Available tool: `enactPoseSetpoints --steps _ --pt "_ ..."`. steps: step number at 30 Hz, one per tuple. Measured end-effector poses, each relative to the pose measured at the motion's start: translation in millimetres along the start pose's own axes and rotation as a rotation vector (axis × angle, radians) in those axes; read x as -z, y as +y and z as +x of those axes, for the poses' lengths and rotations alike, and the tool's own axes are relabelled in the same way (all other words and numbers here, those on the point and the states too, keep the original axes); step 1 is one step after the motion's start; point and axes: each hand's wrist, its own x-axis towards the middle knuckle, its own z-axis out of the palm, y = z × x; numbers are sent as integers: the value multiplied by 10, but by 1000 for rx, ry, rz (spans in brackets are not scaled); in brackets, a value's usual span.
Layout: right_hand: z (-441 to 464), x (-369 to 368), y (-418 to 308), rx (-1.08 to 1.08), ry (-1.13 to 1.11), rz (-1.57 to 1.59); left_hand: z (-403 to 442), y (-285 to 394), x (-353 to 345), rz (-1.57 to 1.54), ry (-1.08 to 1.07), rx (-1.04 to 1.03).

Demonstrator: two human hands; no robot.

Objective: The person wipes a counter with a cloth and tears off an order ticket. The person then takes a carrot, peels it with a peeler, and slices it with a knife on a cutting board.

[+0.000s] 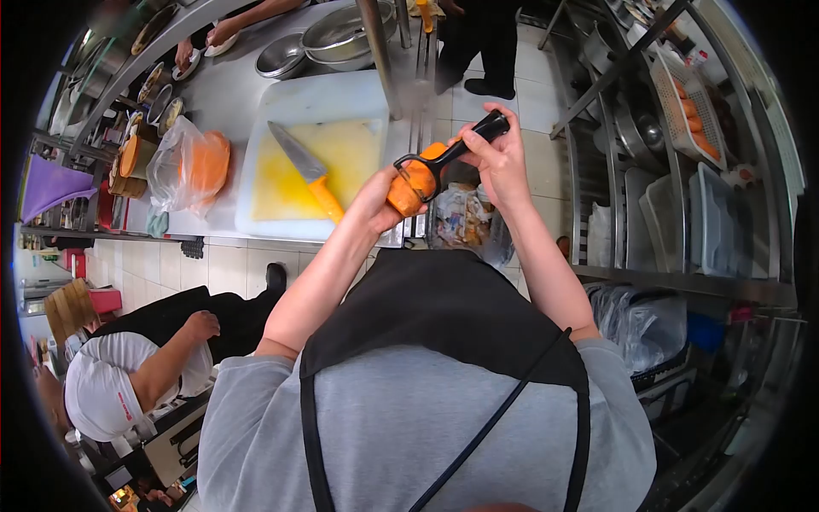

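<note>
My left hand (374, 203) is wrapped around a thick orange carrot (408, 192), held just past the front edge of the steel counter. A black Y-shaped peeler (444, 160) is gripped by its handle in my right hand (501, 166). Its blade end lies over the carrot; whether it is cutting, I cannot tell. To the left, a knife (300, 158) with a yellow handle rests on a white cutting board (341, 84) stained yellow. Beside the board sits a clear plastic bag (183, 171) with orange contents.
Below my hands is a lined bin (465, 218) with scraps. Steel bowls (341, 38) stand behind the board, near a metal post (378, 60). Shelves on the right hold a basket (670, 85) of carrots. Another person (141, 367) is at lower left; others work across the counter.
</note>
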Motion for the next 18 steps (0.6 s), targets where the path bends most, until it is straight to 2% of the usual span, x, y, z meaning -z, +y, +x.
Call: enactPoseSetpoints --steps 3,5,7,9,11,14,17,18 --pt "25 95 -12 -45 48 -8 -43 8 -40 3 19 -39" --pt "34 167 -35 -53 71 -24 -30 27 1 107 -135 51" --pt "36 295 -7 -67 92 -41 -34 -5 -32 119 -128 44" --pt "72 486 57 -40 175 -1 -62 -7 -22 136 -121 34" --pt "148 856 -52 17 310 -157 -135 16 64 106 -244 67" --pt "77 997 -128 -40 323 -151 -152 99 117 100 -174 42" --pt "63 799 -197 25 328 -129 -106 61 63 -3 -138 62" --pt "72 666 -225 57 255 -82 -99 50 47 17 -166 59"
